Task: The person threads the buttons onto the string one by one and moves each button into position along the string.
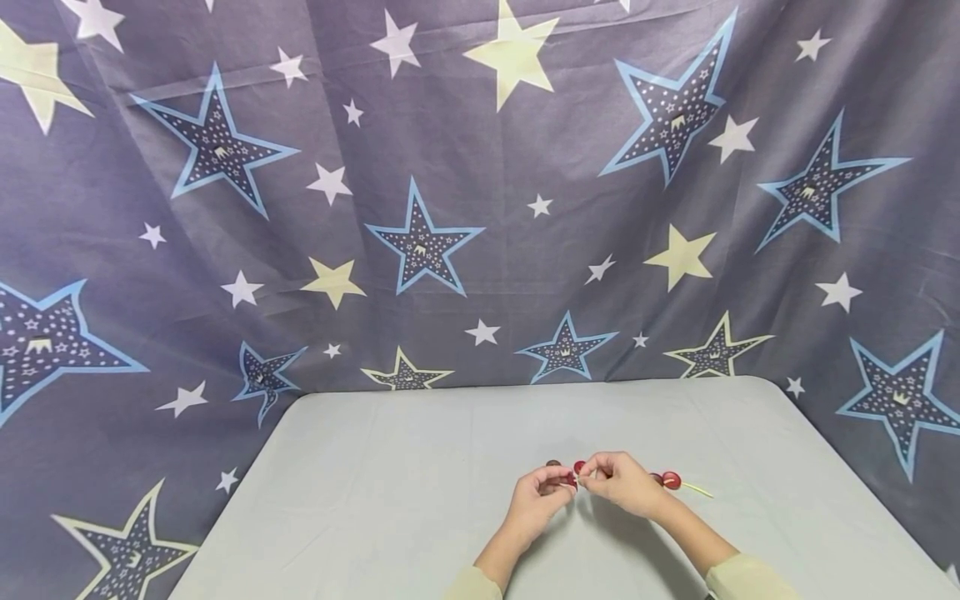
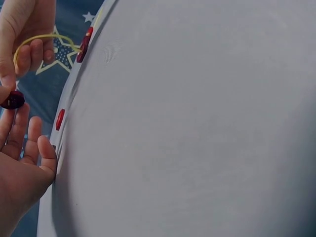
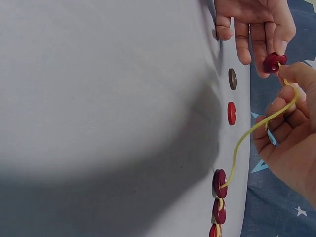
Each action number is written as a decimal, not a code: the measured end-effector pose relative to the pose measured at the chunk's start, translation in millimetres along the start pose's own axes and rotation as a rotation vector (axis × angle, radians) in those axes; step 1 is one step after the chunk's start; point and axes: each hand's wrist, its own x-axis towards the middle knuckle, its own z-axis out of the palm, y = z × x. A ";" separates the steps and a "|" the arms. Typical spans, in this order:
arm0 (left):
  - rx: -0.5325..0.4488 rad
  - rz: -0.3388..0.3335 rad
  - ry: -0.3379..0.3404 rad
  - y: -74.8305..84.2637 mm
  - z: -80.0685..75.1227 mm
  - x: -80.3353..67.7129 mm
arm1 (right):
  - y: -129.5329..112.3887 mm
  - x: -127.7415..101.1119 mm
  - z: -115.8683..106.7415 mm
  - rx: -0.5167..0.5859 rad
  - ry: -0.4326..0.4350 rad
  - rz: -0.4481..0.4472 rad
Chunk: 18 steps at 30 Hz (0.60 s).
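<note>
My left hand (image 1: 558, 485) pinches a dark red button (image 3: 271, 63) at its fingertips, a little above the table. Facing it, my right hand (image 1: 594, 477) pinches the free end of a yellow cord (image 3: 247, 134) right at the button. In the left wrist view the same button (image 2: 12, 100) shows between both hands. The cord runs back to several dark red buttons (image 3: 219, 183) threaded on it and lying on the table, also visible as the strung buttons (image 1: 670, 480) to the right of my right hand. The cord's tail (image 1: 697, 490) trails off to the right.
A loose red button (image 3: 231, 113) and a brown button (image 3: 232, 79) lie on the pale grey table (image 1: 375, 467) just beyond my hands. A dark star-patterned cloth (image 1: 450, 208) hangs behind and around the table.
</note>
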 end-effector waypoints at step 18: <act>-0.007 0.003 -0.008 4.2 -0.4 -0.4 | -3.9 -1.3 -0.1 0.096 -0.008 0.059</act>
